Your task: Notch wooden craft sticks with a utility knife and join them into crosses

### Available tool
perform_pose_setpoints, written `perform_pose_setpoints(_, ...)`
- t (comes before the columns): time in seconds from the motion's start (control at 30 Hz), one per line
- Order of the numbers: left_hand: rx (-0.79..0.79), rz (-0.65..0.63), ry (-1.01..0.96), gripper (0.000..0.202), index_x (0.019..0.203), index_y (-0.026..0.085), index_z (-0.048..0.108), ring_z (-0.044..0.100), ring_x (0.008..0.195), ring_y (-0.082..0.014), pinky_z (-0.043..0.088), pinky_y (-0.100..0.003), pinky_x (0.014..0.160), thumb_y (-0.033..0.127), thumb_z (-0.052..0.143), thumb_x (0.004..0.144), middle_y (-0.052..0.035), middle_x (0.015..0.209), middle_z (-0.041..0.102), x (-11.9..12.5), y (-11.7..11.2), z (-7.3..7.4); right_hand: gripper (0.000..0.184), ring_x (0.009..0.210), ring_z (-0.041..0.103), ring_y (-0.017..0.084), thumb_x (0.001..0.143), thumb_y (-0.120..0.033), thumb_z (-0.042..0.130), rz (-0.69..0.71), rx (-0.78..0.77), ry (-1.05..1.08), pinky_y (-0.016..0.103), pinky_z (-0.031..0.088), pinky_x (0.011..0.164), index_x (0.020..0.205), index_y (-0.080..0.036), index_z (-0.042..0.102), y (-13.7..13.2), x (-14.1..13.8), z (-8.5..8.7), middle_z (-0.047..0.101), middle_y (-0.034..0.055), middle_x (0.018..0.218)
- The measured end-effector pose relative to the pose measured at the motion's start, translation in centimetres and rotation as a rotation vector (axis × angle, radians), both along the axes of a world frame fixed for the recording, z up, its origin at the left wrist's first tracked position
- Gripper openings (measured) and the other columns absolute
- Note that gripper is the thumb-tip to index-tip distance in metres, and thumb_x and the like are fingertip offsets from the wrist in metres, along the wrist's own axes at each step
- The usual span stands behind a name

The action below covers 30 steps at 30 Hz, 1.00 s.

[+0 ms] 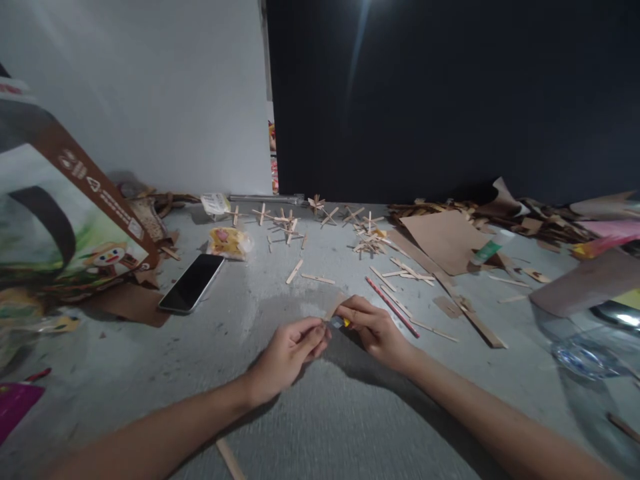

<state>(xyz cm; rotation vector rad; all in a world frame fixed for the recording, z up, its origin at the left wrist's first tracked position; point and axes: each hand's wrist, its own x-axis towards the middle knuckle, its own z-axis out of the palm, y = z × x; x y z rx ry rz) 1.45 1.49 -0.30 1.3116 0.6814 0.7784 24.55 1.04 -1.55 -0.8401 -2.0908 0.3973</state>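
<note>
Above the middle of the table, my left hand (295, 350) pinches the lower end of a small thin piece of brown cardboard (334, 307). My right hand (373, 331) is closed close beside it, with its fingertips at the cardboard's upper part. A small yellow thing (346, 323) with a greyish flat tip shows under my right fingers; it looks like a small cutter, mostly hidden by the hand. Beyond the hands lie loose wooden sticks (318, 279). A red patterned pencil (393, 307) rests right of my right hand.
Crossed-stick pieces (330, 217) stand along the back, with a stick pile (370, 241) beside them. At left are a phone (193, 283), a yellow packet (230, 243) and a large printed bag (75, 200). Cardboard (447, 240), a glue stick (493, 247) and clear plastic (587, 357) lie right.
</note>
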Motion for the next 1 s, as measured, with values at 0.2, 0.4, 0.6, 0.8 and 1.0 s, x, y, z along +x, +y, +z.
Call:
perform_pose_setpoints(0.2, 0.032, -0.018, 0.018, 0.059, 0.085, 0.018, 0.064, 0.038, 0.059, -0.0108, 0.025, -0.025, 0.054, 0.077, 0.067, 0.091, 0.0032, 0.068, 0.049, 0.0, 0.0, -0.4, 0.049, 0.094, 0.069, 0.022, 0.110, -0.010, 0.041, -0.001, 0.054, -0.002, 0.034, 0.060, 0.080, 0.145, -0.029, 0.069, -0.1, -0.2, 0.0, 0.074, 0.0120, 0.112)
perform_pose_setpoints(0.4, 0.038, 0.011, 0.014, 0.058, 0.089, 0.017, 0.067, 0.039, 0.059, -0.0108, 0.026, -0.025, 0.055, 0.075, 0.068, 0.092, 0.0029, 0.068, 0.051, -0.2, 0.1, -0.5, 0.041, 0.090, 0.069, 0.023, 0.114, -0.017, 0.042, -0.023, 0.017, -0.004, 0.034, 0.059, 0.079, 0.140, -0.029, 0.072, -0.1, -0.1, 0.3, 0.073, 0.0117, 0.104)
perform_pose_setpoints(0.6, 0.001, 0.057, -0.039, 0.056, 0.089, 0.019, 0.064, 0.041, 0.060, -0.0109, 0.031, -0.023, 0.057, 0.074, 0.070, 0.091, 0.0042, 0.068, 0.050, 0.2, 0.1, 0.2, 0.039, 0.093, 0.070, 0.023, 0.114, -0.019, 0.042, -0.069, 0.015, 0.035, 0.034, 0.060, 0.080, 0.135, -0.025, 0.073, 0.1, 0.0, -0.3, 0.073, 0.0124, 0.106)
perform_pose_setpoints(0.8, 0.026, 0.113, -0.020, 0.057, 0.089, 0.018, 0.064, 0.040, 0.059, -0.0106, 0.030, -0.023, 0.055, 0.075, 0.070, 0.090, 0.0055, 0.066, 0.048, 0.1, 0.3, 1.0, 0.040, 0.090, 0.070, 0.023, 0.114, -0.020, 0.039, -0.062, 0.032, 0.048, 0.035, 0.059, 0.078, 0.133, -0.023, 0.075, 0.4, 0.2, -0.4, 0.073, 0.0125, 0.104)
perform_pose_setpoints(1.0, 0.054, 0.065, 0.025, 0.058, 0.085, 0.018, 0.064, 0.038, 0.057, -0.0104, 0.028, -0.025, 0.053, 0.075, 0.067, 0.092, 0.0053, 0.065, 0.046, 0.0, 0.2, 0.5, 0.039, 0.090, 0.069, 0.023, 0.115, -0.022, 0.040, -0.035, -0.019, 0.041, 0.035, 0.059, 0.077, 0.132, -0.024, 0.075, 0.0, 0.2, 0.0, 0.074, 0.0129, 0.106)
